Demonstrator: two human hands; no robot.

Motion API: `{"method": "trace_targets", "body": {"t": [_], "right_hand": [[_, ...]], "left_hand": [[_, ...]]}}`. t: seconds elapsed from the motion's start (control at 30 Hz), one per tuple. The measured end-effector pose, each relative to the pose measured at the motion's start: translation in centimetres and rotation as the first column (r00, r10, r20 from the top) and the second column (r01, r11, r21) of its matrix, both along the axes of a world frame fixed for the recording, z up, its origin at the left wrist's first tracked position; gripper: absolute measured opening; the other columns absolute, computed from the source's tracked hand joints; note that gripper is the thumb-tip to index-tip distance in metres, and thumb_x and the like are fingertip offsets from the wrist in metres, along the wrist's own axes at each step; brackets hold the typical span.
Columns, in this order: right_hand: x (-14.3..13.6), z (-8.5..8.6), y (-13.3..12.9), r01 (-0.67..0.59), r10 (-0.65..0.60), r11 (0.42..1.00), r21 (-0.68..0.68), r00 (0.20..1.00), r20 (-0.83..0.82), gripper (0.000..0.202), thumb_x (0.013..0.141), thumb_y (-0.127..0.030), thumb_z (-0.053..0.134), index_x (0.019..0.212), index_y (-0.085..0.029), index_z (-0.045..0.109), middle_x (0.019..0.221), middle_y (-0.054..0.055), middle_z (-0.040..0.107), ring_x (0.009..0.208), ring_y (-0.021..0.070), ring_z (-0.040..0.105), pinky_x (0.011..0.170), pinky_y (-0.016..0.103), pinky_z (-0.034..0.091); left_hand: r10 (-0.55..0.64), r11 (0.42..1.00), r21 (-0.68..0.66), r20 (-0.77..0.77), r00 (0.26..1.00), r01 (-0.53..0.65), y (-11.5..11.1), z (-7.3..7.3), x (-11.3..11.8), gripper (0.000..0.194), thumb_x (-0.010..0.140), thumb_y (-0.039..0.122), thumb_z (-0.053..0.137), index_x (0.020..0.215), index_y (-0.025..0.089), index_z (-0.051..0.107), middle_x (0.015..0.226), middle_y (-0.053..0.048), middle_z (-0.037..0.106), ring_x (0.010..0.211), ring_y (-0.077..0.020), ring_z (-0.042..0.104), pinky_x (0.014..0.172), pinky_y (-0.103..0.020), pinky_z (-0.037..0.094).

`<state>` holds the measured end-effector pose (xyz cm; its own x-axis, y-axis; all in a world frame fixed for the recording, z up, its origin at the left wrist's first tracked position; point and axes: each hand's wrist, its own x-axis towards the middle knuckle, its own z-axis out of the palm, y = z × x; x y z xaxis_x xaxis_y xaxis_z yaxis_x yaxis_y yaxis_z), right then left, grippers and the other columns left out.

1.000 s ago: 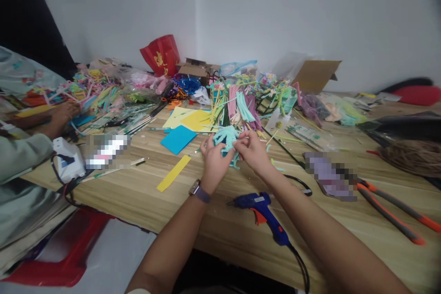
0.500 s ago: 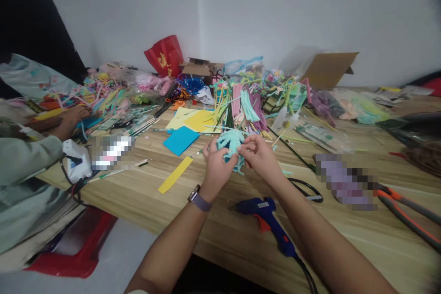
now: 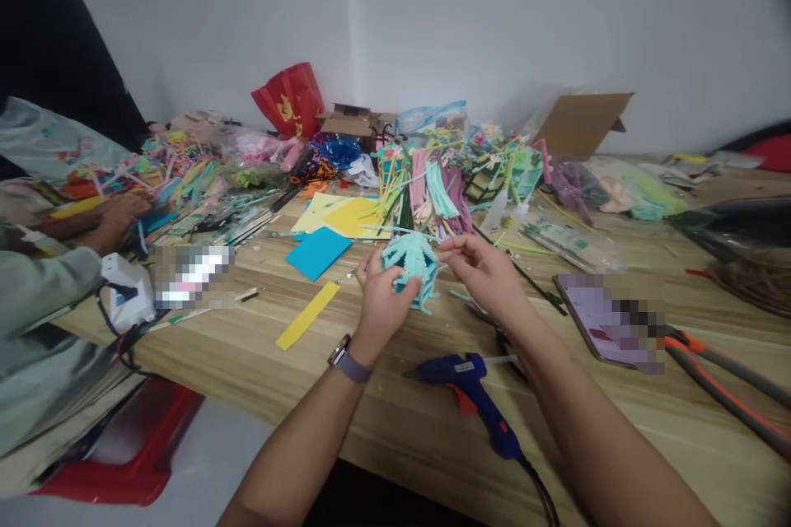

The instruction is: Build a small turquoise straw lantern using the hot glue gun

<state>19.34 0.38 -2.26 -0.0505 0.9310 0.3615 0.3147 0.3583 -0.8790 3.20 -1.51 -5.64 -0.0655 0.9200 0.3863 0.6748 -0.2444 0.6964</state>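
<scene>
A mint-green pipe-cleaner piece (image 3: 415, 257), with fuzzy strands spreading down over a dark blue inside, stands just above the table in the middle. My left hand (image 3: 386, 296) is closed around its left and front side, thumb across the front. At its right edge, my right hand (image 3: 479, 268) makes a pinch with thumb and forefinger; whatever sits between those fingertips is too small to make out. Below the hands, a blue glue gun (image 3: 473, 383) with a red trigger lies on the table, nozzle pointing left.
Left of my hands lie a yellow strip (image 3: 309, 315) and blue sheets (image 3: 319, 253). Bundles of pipe cleaners (image 3: 432, 181) are heaped behind. To the right are a phone (image 3: 593, 317) and orange-grey pliers (image 3: 720, 375). A co-worker's arm (image 3: 74, 251) reaches in at left.
My right hand has drawn away from the front of the mint-green piece to its right side, uncovering more of it. My left hand keeps its hold. The view has shifted slightly.
</scene>
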Motion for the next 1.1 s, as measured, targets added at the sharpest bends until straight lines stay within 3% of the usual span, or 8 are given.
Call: {"method": "trace_targets", "body": {"t": [0.1, 0.27, 0.4, 0.57, 0.7, 0.77, 0.9, 1.1], "right_hand": [[0.1, -0.1, 0.0, 0.036, -0.038, 0.998, 0.058, 0.999, 0.037, 0.020, 0.081, -0.034, 0.050, 0.089, -0.019, 0.061, 0.063, -0.001, 0.056, 0.055, 0.0134, 0.050, 0.053, 0.026, 0.037], [0.0, -0.2, 0.0, 0.026, -0.029, 0.999, 0.047, 0.998, 0.048, 0.030, 0.085, -0.043, 0.046, 0.094, -0.019, 0.061, 0.052, -0.006, 0.042, 0.047, 0.0125, 0.039, 0.048, 0.025, 0.029], [0.1, 0.0, -0.1, 0.105, -0.116, 0.992, 0.070, 0.977, 0.177, 0.031, 0.083, -0.046, 0.050, 0.068, -0.020, 0.059, 0.048, -0.006, 0.039, 0.047, 0.0119, 0.037, 0.049, 0.025, 0.027], [-0.3, 0.1, -0.5, 0.216, -0.261, 0.960, 0.180, 0.922, 0.286, 0.049, 0.086, -0.050, 0.046, 0.047, -0.023, 0.035, 0.044, -0.005, 0.032, 0.046, 0.0114, 0.034, 0.049, 0.027, 0.025], [-1.4, -0.4, -0.7, 0.115, -0.126, 0.990, 0.076, 0.980, 0.155, 0.027, 0.075, -0.043, 0.061, 0.067, -0.023, 0.045, 0.061, -0.003, 0.056, 0.048, 0.0111, 0.045, 0.048, 0.025, 0.033], [-1.9, -0.9, -0.7, 0.040, -0.039, 0.999, -0.036, 0.999, 0.036, 0.028, 0.070, -0.040, 0.064, 0.078, -0.024, 0.042, 0.074, -0.002, 0.063, 0.044, 0.0106, 0.048, 0.044, 0.025, 0.037], [-2.5, -1.8, -0.4, -0.070, 0.053, 0.983, -0.168, 0.993, -0.104, 0.033, 0.069, -0.040, 0.061, 0.084, -0.026, 0.036, 0.063, -0.008, 0.057, 0.034, 0.0095, 0.043, 0.036, 0.023, 0.032], [-2.8, -2.2, -0.4, -0.023, 0.010, 0.992, -0.121, 0.995, -0.102, 0.031, 0.071, -0.040, 0.060, 0.085, -0.025, 0.037, 0.060, -0.009, 0.054, 0.039, 0.0084, 0.039, 0.042, 0.022, 0.031]], "left_hand": [[0.000, 1.000, 0.005, -0.003, 1.000, 0.000, 0.1, -0.1, 0.0, 0.017, 0.079, 0.028, 0.065, 0.065, 0.017, 0.063, 0.141, -0.011, 0.047, 0.136, -0.0292, 0.033, 0.113, -0.046, 0.025], [0.003, 1.000, -0.004, 0.008, 1.000, -0.003, 0.1, -0.1, 0.0, 0.018, 0.079, 0.029, 0.065, 0.065, 0.017, 0.063, 0.142, -0.010, 0.046, 0.136, -0.0305, 0.032, 0.113, -0.048, 0.026], [0.006, 1.000, -0.004, 0.007, 1.000, -0.006, 0.1, -0.1, 0.0, 0.017, 0.079, 0.028, 0.064, 0.066, 0.017, 0.063, 0.140, -0.011, 0.047, 0.136, -0.0299, 0.033, 0.113, -0.047, 0.026], [0.008, 1.000, -0.001, 0.008, 1.000, -0.008, 0.1, -0.1, 0.0, 0.016, 0.079, 0.029, 0.065, 0.067, 0.018, 0.064, 0.141, -0.011, 0.046, 0.136, -0.0305, 0.032, 0.112, -0.047, 0.026], [-0.004, 1.000, 0.010, -0.011, 1.000, 0.004, 0.1, -0.3, 0.0, 0.016, 0.080, 0.028, 0.064, 0.067, 0.018, 0.064, 0.141, -0.011, 0.046, 0.137, -0.0295, 0.032, 0.113, -0.049, 0.025], [-0.004, 1.000, 0.017, -0.017, 1.000, 0.004, 0.1, -0.3, 0.0, 0.016, 0.080, 0.028, 0.064, 0.068, 0.018, 0.064, 0.141, -0.012, 0.046, 0.137, -0.0295, 0.032, 0.113, -0.049, 0.025], [-0.030, 0.999, 0.034, -0.041, 0.999, 0.032, 0.0, -0.3, 0.0, 0.018, 0.081, 0.027, 0.063, 0.066, 0.017, 0.062, 0.140, -0.013, 0.048, 0.138, -0.0269, 0.033, 0.114, -0.047, 0.023], [-0.057, 0.997, 0.040, -0.037, 0.998, 0.059, -0.1, -0.1, -0.1, 0.017, 0.082, 0.028, 0.062, 0.068, 0.017, 0.063, 0.141, -0.013, 0.047, 0.139, -0.0264, 0.032, 0.113, -0.045, 0.025]]}}
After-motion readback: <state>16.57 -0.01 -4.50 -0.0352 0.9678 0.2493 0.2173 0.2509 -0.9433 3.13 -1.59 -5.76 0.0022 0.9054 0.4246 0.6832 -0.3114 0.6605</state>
